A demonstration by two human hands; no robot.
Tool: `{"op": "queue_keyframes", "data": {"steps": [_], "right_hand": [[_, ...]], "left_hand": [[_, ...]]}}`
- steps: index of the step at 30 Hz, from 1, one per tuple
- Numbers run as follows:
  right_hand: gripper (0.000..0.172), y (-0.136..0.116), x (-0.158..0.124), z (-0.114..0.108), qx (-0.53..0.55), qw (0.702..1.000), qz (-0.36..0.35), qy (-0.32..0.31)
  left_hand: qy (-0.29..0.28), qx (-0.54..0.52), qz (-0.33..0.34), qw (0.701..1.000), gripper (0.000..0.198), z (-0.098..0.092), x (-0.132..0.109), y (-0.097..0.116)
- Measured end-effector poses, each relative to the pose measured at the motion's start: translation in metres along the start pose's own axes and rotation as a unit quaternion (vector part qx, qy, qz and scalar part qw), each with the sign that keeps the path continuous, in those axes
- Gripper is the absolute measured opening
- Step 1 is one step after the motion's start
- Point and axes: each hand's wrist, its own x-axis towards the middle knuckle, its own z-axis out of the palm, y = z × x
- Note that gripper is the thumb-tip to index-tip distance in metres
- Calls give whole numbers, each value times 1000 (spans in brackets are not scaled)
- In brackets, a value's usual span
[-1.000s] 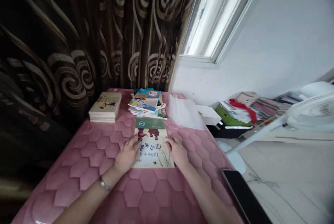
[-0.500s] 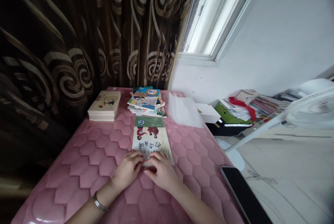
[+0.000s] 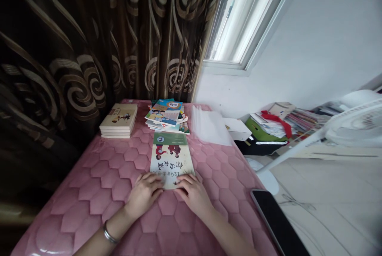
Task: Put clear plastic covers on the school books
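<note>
A book point(image 3: 171, 160) with a green band, printed figures and large characters lies face up on the pink mattress point(image 3: 119, 170), its print upside down from my side. My left hand point(image 3: 146, 188) grips its near left corner, fingers bent over the cover and thumb by the near edge. At the near right corner, my right hand point(image 3: 192, 192) has its fingers on the cover and its thumb at the edge. The far end of the book meets a loose pile of colourful books point(image 3: 167, 115). Left of that pile stands a neat stack of cream books point(image 3: 119, 121).
Clear plastic sheets or sleeves point(image 3: 210, 125) lie right of the pile. A dark phone-like slab point(image 3: 280, 220) rests at the mattress's right edge. Beyond it are a white fan point(image 3: 352, 125), a white box point(image 3: 237, 128) and piled papers point(image 3: 307, 121). A patterned curtain point(image 3: 119, 49) hangs behind.
My right hand has moved a little to the right, away from my left, uncovering more print and a small bird on the cover. The book has stayed nearly in place.
</note>
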Motion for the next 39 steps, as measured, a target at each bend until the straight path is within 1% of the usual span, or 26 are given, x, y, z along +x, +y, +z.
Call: {"op": "queue_keyframes", "data": {"steps": [2, 7, 10, 15, 18, 20, 24, 26, 28, 30, 34, 36, 39], "right_hand": [[8, 12, -7, -8, -5, 1000, -14, 9], [17, 39, -22, -26, -10, 1000, -29, 4], [19, 46, -27, -28, -3, 1000, -30, -5], [21, 49, -29, -24, 7, 999, -32, 8], [23, 47, -30, -26, 7, 999, -31, 7], [21, 41, -29, -29, 3, 1000, -28, 6], [10, 18, -20, -28, -4, 1000, -18, 5], [7, 3, -11, -21, 1, 1000, -14, -2], [10, -11, -2, -11, 7, 1000, -9, -12], [12, -20, 7, 0, 9, 1000, -1, -21], [8, -25, 16, 13, 0, 999, 15, -31], [7, -23, 16, 14, -3, 999, 9, -31], [8, -15, 10, 10, -14, 1000, -5, -28]], "left_hand": [[2, 0, 1, 1000, 17, -5, -4, -9], [-5, -17, -22, 1000, 19, -13, -18, -34], [-19, -37, -43, 998, 19, -14, -20, -42], [-24, -60, -56, 996, 20, -16, -19, -44], [-28, -57, -62, 996, 23, -19, -19, -40], [-33, -49, -65, 996, 26, -21, -20, -34], [-31, -25, -63, 997, 37, -17, -15, -10], [-19, -15, -60, 998, 34, -12, -7, 4], [-14, -8, -66, 998, 27, -6, 1, 15], [-16, -2, -78, 997, 18, -2, 8, 21], [-21, -2, -77, 997, 13, -1, 12, 21], [-22, -6, -68, 997, 14, -4, 10, 18], [-32, -10, -53, 998, 16, -8, 6, 11]]}}
